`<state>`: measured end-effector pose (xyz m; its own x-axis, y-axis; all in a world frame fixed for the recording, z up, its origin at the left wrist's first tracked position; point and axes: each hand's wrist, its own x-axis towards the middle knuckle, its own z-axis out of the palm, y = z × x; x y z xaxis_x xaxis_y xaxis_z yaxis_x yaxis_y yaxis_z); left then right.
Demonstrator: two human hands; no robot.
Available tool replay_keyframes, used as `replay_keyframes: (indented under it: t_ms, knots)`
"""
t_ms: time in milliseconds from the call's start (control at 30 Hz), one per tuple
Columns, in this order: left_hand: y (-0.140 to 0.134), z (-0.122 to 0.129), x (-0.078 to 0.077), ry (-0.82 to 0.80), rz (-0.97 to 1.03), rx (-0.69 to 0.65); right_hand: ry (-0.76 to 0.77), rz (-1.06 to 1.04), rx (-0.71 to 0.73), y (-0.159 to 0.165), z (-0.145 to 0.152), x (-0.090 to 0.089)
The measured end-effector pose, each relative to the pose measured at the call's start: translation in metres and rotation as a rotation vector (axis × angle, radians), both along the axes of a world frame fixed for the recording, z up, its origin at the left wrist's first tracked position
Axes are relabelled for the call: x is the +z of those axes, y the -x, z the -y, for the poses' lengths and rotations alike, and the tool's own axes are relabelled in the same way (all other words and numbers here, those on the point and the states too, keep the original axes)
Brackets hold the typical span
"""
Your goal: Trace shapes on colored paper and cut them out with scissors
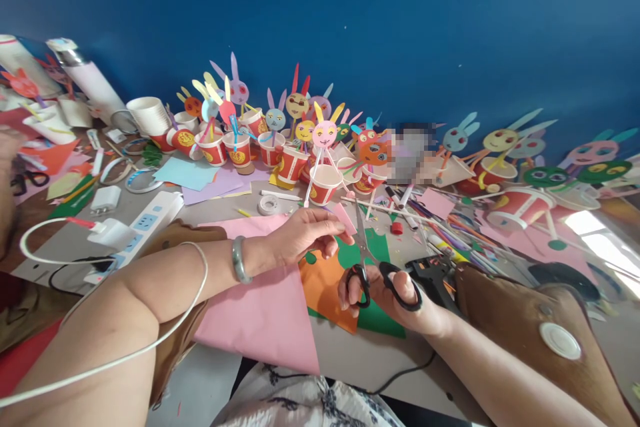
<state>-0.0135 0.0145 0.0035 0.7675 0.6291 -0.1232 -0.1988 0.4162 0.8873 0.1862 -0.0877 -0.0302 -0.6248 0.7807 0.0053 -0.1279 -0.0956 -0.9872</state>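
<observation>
My left hand pinches a small pink paper piece between thumb and fingers, above the sheets on the table. My right hand grips black-handled scissors, blades pointing up and away toward the pink piece. A large pink paper sheet lies under my left forearm. Orange paper and green paper lie under the scissors. A bangle sits on my left wrist.
Several red paper cups with bunny faces on sticks stand along the blue wall. A white power strip, a tape roll, coloured sheets, straws and pens crowd the table. A brown bag lies at right.
</observation>
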Motion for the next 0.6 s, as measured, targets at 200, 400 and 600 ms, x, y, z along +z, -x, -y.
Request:
replay_keyframes:
  t_ms: [200, 400, 600]
  knots:
    - [0.0, 0.001, 0.008, 0.017, 0.01, 0.042, -0.049, 0.102, 0.019, -0.003, -0.006, 0.01]
    - [0.0, -0.002, 0.014, 0.027, -0.05, 0.222, -0.032, 0.126, 0.121, -0.006, -0.006, 0.027]
    - [-0.003, 0.002, 0.003, -0.05, -0.096, 0.152, -0.103, 0.097, -0.322, -0.005, -0.001, 0.025]
